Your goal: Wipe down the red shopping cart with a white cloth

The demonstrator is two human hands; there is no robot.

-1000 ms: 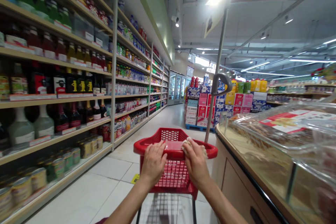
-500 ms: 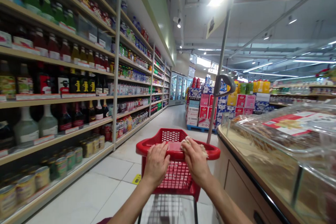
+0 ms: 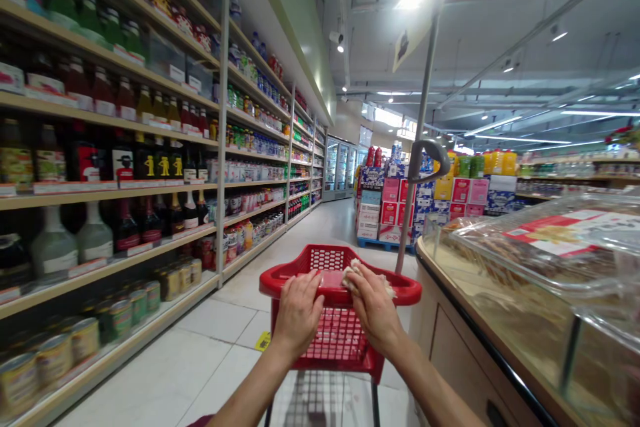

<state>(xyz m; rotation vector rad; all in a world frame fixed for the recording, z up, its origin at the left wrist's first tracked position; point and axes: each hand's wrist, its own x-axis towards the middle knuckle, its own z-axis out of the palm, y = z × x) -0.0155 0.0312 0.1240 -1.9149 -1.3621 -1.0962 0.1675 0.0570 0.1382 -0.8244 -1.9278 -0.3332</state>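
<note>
A red plastic shopping cart [image 3: 340,340] stands upright in front of me, its curved handle [image 3: 327,287] towards me. My left hand [image 3: 299,313] rests on the left-middle of the handle, fingers curled over the top. On the right side of the handle, my right hand [image 3: 373,303] presses a crumpled whitish cloth [image 3: 386,285] against the bar, fingers bent around it. Part of the cloth is hidden under the palm. Through the mesh, the basket shows red plastic; I cannot tell whether anything lies inside.
Shelves [image 3: 110,193] of bottles and cans line the left side. Close on my right is a glass-edged counter [image 3: 480,333] with a clear-lidded food pack [image 3: 565,233]. A grey pole [image 3: 423,107] rises behind the handle's right end. Stacked boxes [image 3: 395,207] stand ahead beside the tiled aisle [image 3: 310,223].
My right hand and the cloth have shifted very slightly left along the handle. My left hand keeps its place, and the view has barely moved.
</note>
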